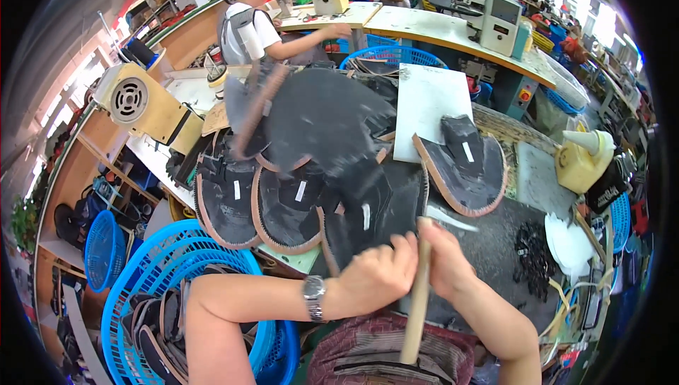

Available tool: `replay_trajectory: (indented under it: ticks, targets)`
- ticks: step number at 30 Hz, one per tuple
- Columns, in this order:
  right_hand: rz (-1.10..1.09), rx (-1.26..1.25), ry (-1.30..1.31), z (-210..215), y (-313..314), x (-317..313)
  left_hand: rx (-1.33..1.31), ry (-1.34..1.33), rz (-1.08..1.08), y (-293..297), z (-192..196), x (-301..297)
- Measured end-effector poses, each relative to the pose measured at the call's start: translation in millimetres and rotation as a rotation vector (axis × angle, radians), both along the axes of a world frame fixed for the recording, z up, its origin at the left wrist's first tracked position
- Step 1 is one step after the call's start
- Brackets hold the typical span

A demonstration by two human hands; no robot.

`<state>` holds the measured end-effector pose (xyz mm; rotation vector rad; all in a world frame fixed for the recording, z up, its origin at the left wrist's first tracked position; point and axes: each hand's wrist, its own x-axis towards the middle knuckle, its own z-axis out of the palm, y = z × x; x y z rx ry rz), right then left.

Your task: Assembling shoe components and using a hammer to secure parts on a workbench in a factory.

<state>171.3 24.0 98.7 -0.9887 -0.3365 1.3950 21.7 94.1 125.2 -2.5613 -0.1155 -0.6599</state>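
My right hand (450, 261) is closed round the upper end of a light wooden handle (417, 314), which looks like a hammer's. A thin, curved, pale metal piece (456, 222) juts out beside the thumb, and the fingers hide where it joins. Close beside the handle, my left hand (378, 275) has its fingers curled; whatever they pinch is hidden. In front of it lies a black shoe upper (375, 222) with a white tag. More uppers with brown edges (290, 212) overlap to its left, and another upper (463, 166) lies to the right. A large black piece (322, 116) behind them is blurred.
Blue baskets (145, 261) with more uppers stand at lower left. A cream machine (152, 106) is at the left; a white board (433, 102), a yellow bottle (583, 159) and a heap of small black bits (534, 254) are at the right. A person (254, 31) works across the bench.
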Motion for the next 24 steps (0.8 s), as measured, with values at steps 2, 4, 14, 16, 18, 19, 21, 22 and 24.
replay_trajectory:
  ticks: [2,4,14,16,18,19,21,22,24]
  targets:
    - [-0.089,-0.060,-0.128,-3.5,10.3,-10.4,-0.134,0.083,-0.046,-11.2,-6.6,-3.7]
    - [-0.168,-0.039,-0.228,-14.6,-0.4,-0.5,-1.000,-0.064,-0.394,5.8,16.6,-2.5]
    - [-0.095,0.043,-0.289,13.1,-33.8,42.6,-0.684,-0.173,0.474,196.4,-71.1,-30.8]
    - [-0.056,0.066,-0.439,32.2,-56.1,53.0,-0.609,-0.495,0.537,241.7,-59.3,-42.7]
    - [0.011,-0.003,-0.497,63.0,-81.1,62.1,-0.869,-0.678,0.611,271.7,-24.5,-56.7]
    - [0.055,-0.037,-0.508,72.6,-93.0,69.0,-0.834,-0.683,0.489,252.0,-10.8,-46.5]
    - [0.063,-0.106,-0.628,86.0,-105.8,65.9,-0.961,-0.629,0.184,184.9,10.1,-8.0]
    - [0.072,-0.163,-0.663,91.3,-112.7,63.2,-1.116,-0.569,0.005,135.4,13.7,14.1]
    - [0.076,-0.223,-0.709,97.0,-116.4,51.5,-1.118,-0.395,-0.190,68.1,10.8,34.0]
